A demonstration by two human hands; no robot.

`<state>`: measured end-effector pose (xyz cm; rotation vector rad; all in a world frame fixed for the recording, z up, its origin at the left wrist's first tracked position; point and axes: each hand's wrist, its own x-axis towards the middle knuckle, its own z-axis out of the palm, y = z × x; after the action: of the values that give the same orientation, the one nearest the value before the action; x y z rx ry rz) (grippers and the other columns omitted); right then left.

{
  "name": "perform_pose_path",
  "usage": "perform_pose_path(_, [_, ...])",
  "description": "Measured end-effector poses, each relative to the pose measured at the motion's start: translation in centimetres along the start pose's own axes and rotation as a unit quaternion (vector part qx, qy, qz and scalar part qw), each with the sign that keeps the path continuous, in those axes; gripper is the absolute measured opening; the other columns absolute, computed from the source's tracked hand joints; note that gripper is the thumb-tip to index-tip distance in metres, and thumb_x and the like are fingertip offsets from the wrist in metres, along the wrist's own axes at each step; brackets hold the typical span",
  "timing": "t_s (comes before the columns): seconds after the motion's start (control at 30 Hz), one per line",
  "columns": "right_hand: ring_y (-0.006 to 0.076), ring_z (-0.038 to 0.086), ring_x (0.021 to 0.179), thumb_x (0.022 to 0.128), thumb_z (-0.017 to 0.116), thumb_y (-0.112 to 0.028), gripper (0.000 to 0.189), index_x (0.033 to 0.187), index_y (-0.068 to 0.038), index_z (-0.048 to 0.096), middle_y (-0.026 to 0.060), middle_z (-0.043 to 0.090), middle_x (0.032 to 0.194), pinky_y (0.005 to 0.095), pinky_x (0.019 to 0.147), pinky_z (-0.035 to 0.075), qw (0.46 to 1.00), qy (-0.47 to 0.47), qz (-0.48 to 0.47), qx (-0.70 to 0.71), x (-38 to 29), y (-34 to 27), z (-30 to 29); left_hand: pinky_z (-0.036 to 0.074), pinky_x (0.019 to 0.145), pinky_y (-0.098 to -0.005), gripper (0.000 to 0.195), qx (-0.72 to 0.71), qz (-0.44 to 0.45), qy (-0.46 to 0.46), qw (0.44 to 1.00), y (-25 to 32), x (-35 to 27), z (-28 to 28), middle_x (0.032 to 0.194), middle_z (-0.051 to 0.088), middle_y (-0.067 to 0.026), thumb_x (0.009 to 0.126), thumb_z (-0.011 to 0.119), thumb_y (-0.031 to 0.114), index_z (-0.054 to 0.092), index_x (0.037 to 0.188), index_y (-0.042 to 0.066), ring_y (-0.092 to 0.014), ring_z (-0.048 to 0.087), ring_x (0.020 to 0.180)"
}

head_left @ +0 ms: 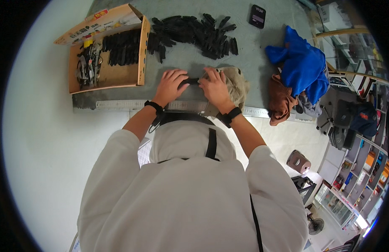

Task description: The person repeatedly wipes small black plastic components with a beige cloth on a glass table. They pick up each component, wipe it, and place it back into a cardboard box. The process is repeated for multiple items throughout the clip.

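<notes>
Above the front edge of a grey table, my left hand [171, 87] grips one end of a slim black piece [192, 81]. The fingertips of my right hand [216, 87] pinch its other end. What the piece is made of, I cannot tell. Under and beside my right hand lies a crumpled khaki cloth [238, 83], partly hidden by that hand. Further back on the table spreads a pile of similar elongated black pieces [188, 31]. An open cardboard box [122, 74] at the left holds more of them, laid in rows.
Assorted small tools [91, 67] fill the box's left side. A metal ruler [118, 104] runs along the table's front edge. To the right lie a blue cloth [303, 63] and a brown cloth [280, 100]. A phone [257, 16] rests at the back. A stool [298, 162] stands on the floor.
</notes>
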<state>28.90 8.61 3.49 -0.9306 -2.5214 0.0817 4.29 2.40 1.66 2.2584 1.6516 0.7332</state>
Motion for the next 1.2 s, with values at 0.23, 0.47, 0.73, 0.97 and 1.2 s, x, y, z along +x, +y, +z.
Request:
perform_pose_path(0.23, [0.0348, 0.053, 0.145, 0.083, 0.082, -0.010, 0.028, 0.110, -0.006, 0.076, 0.0131, 0.061, 0.142, 0.0674, 0.119, 0.038, 0.964, -0.081, 0.147, 0.205, -0.2, 1.2, 2.2, 0.043, 0.112, -0.0459, 0.027, 0.002, 0.018, 0.026, 0.999, 0.1, 0.1, -0.1, 0.137, 0.067, -0.0040, 0.096, 0.079, 0.026, 0.073, 0.118, 0.011, -0.027, 0.057, 0.134])
perform_pose_path(0.47, [0.0375, 0.060, 0.130, 0.083, 0.079, -0.013, 0.022, 0.103, -0.007, 0.075, 0.0153, 0.066, 0.130, 0.0591, 0.109, 0.047, 0.990, -0.021, 0.082, 0.116, -0.3, 0.3, 1.7, 0.044, 0.112, -0.0475, 0.028, 0.003, 0.020, 0.023, 1.000, 0.0, 0.2, -0.3, 0.136, 0.066, -0.0060, 0.097, 0.079, 0.025, 0.071, 0.118, 0.009, -0.030, 0.058, 0.132])
perform_pose_path(0.73, [0.0376, 0.051, 0.145, 0.082, 0.084, -0.008, 0.021, 0.102, -0.005, 0.077, 0.0141, 0.057, 0.144, 0.0730, 0.121, 0.032, 0.979, -0.027, 0.137, 0.145, 0.2, -1.1, 1.5, 0.045, 0.113, -0.0483, 0.032, 0.012, 0.036, 0.052, 0.998, -0.1, -0.3, 0.1, 0.136, 0.065, -0.0068, 0.096, 0.080, 0.024, 0.070, 0.123, 0.010, -0.030, 0.059, 0.130])
perform_pose_path(0.97, [0.0372, 0.050, 0.146, 0.080, 0.083, -0.006, 0.018, 0.098, -0.006, 0.078, 0.0110, 0.060, 0.142, 0.0748, 0.121, 0.031, 0.970, -0.026, 0.167, 0.176, 0.4, -1.2, 1.6, 0.044, 0.117, -0.0505, 0.045, 0.009, 0.094, 0.058, 0.994, 0.1, -0.7, -0.2, 0.139, 0.064, -0.0064, 0.085, 0.089, 0.022, 0.069, 0.124, 0.012, -0.030, 0.058, 0.135])
perform_pose_path(1.2, [0.0413, 0.051, 0.146, 0.088, 0.077, -0.006, 0.017, 0.105, -0.007, 0.080, 0.0138, 0.060, 0.149, 0.0689, 0.124, 0.032, 0.981, -0.035, 0.038, 0.187, -0.4, -2.1, 1.1, 0.042, 0.118, -0.0519, 0.051, 0.015, 0.135, 0.025, 0.990, 0.1, -1.1, -0.5, 0.145, 0.062, -0.0040, 0.075, 0.092, 0.026, 0.072, 0.121, 0.018, -0.031, 0.054, 0.140])
